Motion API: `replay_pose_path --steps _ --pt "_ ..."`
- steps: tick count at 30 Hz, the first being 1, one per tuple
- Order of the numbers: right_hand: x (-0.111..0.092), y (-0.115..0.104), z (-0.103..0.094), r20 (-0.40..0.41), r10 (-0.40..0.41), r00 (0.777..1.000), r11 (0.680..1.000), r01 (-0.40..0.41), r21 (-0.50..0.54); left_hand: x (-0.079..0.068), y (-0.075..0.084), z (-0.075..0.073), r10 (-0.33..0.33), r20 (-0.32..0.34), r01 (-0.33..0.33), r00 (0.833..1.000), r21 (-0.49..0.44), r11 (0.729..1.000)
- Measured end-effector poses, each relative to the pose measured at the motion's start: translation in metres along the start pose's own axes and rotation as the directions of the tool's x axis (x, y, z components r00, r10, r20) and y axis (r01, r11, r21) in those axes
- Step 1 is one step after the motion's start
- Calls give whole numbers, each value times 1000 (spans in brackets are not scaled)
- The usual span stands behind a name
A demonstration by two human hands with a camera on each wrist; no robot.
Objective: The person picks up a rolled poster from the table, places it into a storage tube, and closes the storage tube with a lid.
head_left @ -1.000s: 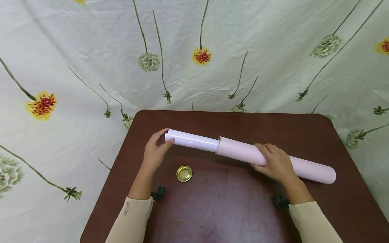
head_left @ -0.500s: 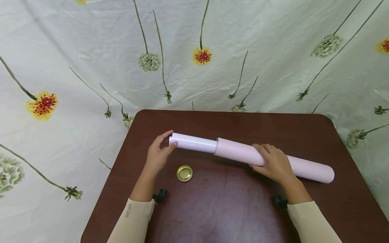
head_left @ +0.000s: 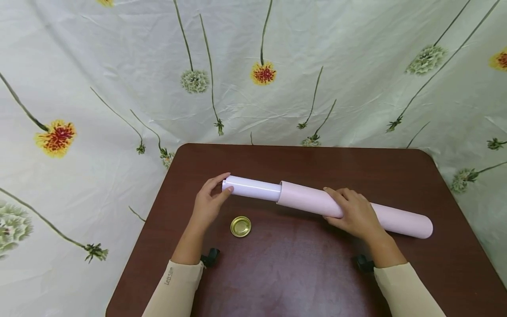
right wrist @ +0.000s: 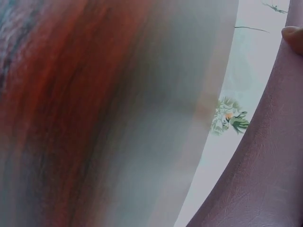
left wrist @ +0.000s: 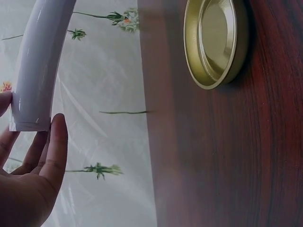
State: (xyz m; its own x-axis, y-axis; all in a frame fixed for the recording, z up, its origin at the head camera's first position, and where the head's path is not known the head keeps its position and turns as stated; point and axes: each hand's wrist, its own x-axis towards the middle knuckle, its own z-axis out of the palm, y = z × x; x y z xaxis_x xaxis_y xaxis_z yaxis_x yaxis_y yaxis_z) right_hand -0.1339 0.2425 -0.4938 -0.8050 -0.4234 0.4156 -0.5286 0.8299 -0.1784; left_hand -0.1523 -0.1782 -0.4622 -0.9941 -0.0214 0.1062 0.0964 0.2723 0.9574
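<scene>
A rolled sheet of glossy white paper (head_left: pixel 253 188) sticks out of the left mouth of a pale pink cardboard tube (head_left: pixel 305 198). My left hand (head_left: pixel 207 204) pinches the roll's free end between thumb and fingers. In the left wrist view the fingers of the left hand (left wrist: pixel 33 179) sit around the end of the paper roll (left wrist: pixel 40 66). Farther right, my right hand (head_left: pixel 356 215) grips the tube near its middle from above. One fingertip shows against the tube (right wrist: pixel 265 175) in the right wrist view. The paper's other end is hidden inside the tube.
A shallow round gold metal lid (head_left: pixel 240 226) lies on the dark brown table (head_left: pixel 293 273), just below the paper roll. Behind the table hangs a white cloth (head_left: pixel 229 101) printed with flowers. Dark wrist mounts (head_left: pixel 211 257) show at both wrists.
My left hand has moved right and slightly down, and less of the paper roll shows outside the tube. The tube and my right hand have shifted a little left.
</scene>
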Motion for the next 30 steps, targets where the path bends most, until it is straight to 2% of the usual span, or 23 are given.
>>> replay_pose_path --steps 7,16,30 --pt "1 -3 0 -2 -9 1000 1000 9 12 -2 0 1 -2 -3 3 1000 25 1000" --pt "4 -7 1 -2 -34 999 999 34 20 -6 -2 7 -17 40 15 999 29 999" --pt "8 -12 -4 43 -28 999 1000 28 12 -8 -2 11 -45 68 43 997 32 999"
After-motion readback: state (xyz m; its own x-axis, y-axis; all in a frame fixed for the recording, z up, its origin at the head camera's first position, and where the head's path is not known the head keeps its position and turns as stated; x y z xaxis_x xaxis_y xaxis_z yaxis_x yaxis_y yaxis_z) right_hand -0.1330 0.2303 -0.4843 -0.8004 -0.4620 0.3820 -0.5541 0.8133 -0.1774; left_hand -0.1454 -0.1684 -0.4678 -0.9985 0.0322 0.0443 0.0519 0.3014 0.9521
